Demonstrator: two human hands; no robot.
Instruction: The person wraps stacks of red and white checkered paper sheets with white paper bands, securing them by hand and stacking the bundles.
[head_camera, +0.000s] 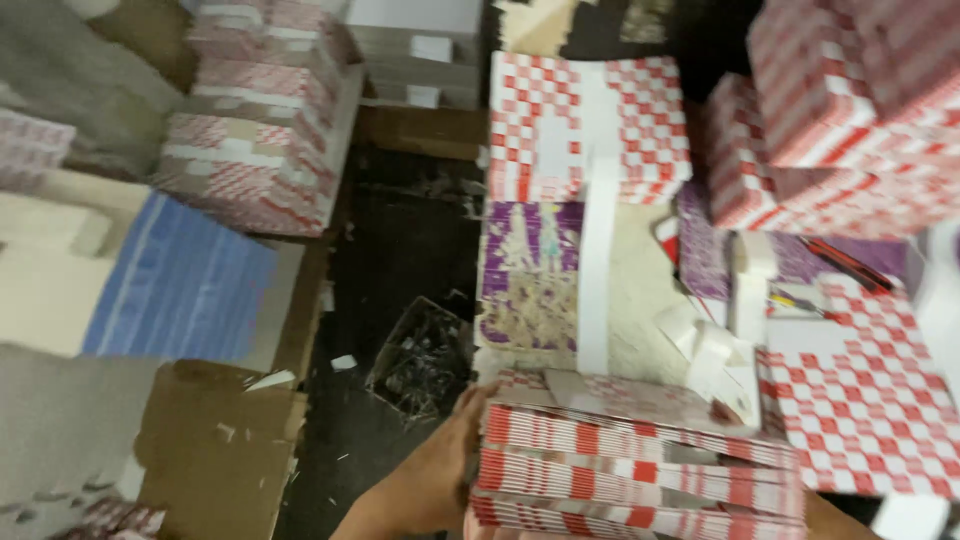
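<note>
Left hand: the left hand (440, 470) is pressing flat against the left end of a stack of flattened red-and-white checked cartons (630, 470). The fingers are lying along the stack's side and closing on it, seemingly to keep the loose sheets squared so they are not sliding apart.

Right hand: only a sliver of the forearm is showing at the bottom right, under the stack's far end. The hand itself is hidden, so whether it is gripping or open cannot be told.

Arm pose: the left forearm is coming up from the bottom edge at a slant, wrist straight, palm turned inward toward the cartons. It looks as though the stack is being carried or steadied between both arms, close to the body.

Stack: it is sitting low and central-right in view, its striped edges facing the camera, the top sheets slightly fanned.

Just beyond: a purple printed sheet (530, 275) is lying flat with a long white strip (597, 230) running across it. Small white folded pieces (715, 345) are resting beside it.

Further out: another checked pile (585, 125) is standing behind. Taller checked piles (850, 110) are leaning at the right.

Left side: a small dark box of metal bits (420, 355) is sitting on the dark floor (390, 240). A blue sheet (180, 290) and brown cardboard (215, 440) are lying beyond it.
</note>
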